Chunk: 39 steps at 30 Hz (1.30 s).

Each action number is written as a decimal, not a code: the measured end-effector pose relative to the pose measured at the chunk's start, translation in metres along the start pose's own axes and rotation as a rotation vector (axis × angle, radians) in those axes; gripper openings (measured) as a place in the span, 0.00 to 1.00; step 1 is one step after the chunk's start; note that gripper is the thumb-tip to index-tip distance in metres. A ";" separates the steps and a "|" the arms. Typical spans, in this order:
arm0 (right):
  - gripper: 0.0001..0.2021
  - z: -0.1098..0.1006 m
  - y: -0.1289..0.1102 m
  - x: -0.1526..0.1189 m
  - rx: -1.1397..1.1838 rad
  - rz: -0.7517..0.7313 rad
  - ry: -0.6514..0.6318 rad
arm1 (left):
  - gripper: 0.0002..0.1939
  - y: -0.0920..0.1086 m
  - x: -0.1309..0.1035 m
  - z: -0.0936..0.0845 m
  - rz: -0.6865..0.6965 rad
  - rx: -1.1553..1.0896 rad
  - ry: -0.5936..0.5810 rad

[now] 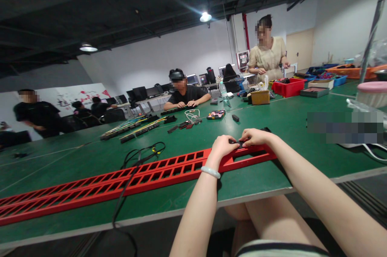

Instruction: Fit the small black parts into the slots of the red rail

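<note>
A long red slotted frame (163, 174) lies along the green table, reaching from the left edge to beneath my hands. Over its right end my left hand (223, 147), with a pale bangle at the wrist, is closed with its fingertips on a small black part (240, 144). My right hand (253, 137) pinches the same part from the other side. Fingers cover most of this part, so its exact kind does not show. Just beyond my right hand, another black piece (266, 129) shows at the frame's end. A black cable (122, 192) crosses the frame and hangs over the table's front edge.
Across the green table (90, 164), a seated person (186, 95) handles a black strip; another person (269, 57) stands behind. Black strips with coloured wires (142, 130), a water bottle (224, 93), a red bin (288, 87) and a white cable (373, 152) lie around.
</note>
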State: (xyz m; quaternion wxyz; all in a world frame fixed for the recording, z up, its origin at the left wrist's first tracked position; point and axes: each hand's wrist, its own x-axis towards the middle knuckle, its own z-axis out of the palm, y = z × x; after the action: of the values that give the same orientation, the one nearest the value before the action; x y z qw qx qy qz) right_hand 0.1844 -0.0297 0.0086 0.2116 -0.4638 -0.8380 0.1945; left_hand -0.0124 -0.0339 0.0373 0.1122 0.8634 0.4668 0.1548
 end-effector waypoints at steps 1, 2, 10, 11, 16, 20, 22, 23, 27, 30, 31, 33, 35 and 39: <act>0.21 0.000 0.000 0.000 -0.005 -0.002 0.001 | 0.19 -0.001 0.000 0.000 0.005 0.001 0.003; 0.20 0.000 0.000 0.000 -0.009 -0.003 0.003 | 0.19 -0.001 0.001 0.001 0.010 0.001 0.005; 0.17 0.001 -0.003 0.000 0.004 0.041 0.051 | 0.19 0.001 0.000 0.000 -0.004 0.005 -0.004; 0.17 0.002 -0.003 0.000 0.010 0.050 0.050 | 0.19 0.001 0.000 0.000 -0.007 0.007 -0.002; 0.17 0.004 -0.002 0.001 0.040 0.071 0.061 | 0.19 -0.002 0.001 0.002 0.004 0.005 0.009; 0.16 0.005 -0.004 0.000 -0.004 0.034 0.086 | 0.18 -0.006 0.002 0.004 0.047 0.000 0.021; 0.16 0.005 -0.008 0.000 -0.043 0.019 0.112 | 0.18 -0.006 0.002 0.005 0.049 -0.005 0.045; 0.16 0.004 -0.010 0.000 -0.059 0.011 0.132 | 0.18 -0.006 0.001 0.005 0.045 -0.011 0.061; 0.23 0.004 -0.023 -0.002 -0.045 -0.044 0.249 | 0.19 -0.004 0.001 0.005 0.016 -0.073 0.130; 0.30 0.005 -0.035 -0.003 0.000 -0.119 0.311 | 0.19 -0.004 0.003 0.005 -0.023 -0.155 0.161; 0.31 0.006 -0.039 -0.004 0.010 -0.149 0.323 | 0.18 -0.005 0.005 0.005 -0.037 -0.188 0.166; 0.32 0.009 -0.047 -0.004 0.026 -0.204 0.345 | 0.18 -0.004 0.007 0.006 -0.069 -0.281 0.176; 0.29 0.011 -0.054 -0.004 0.039 -0.257 0.377 | 0.20 -0.003 0.008 0.008 -0.100 -0.405 0.198; 0.23 0.014 -0.060 -0.003 0.047 -0.328 0.446 | 0.22 0.001 0.010 0.011 -0.105 -0.620 0.249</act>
State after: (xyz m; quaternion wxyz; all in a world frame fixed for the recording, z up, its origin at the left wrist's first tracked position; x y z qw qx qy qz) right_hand 0.1365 -0.0642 0.0279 0.4301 -0.3483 -0.8299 0.0704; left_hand -0.0022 -0.0263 0.0287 0.3193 0.7375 0.4516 0.3875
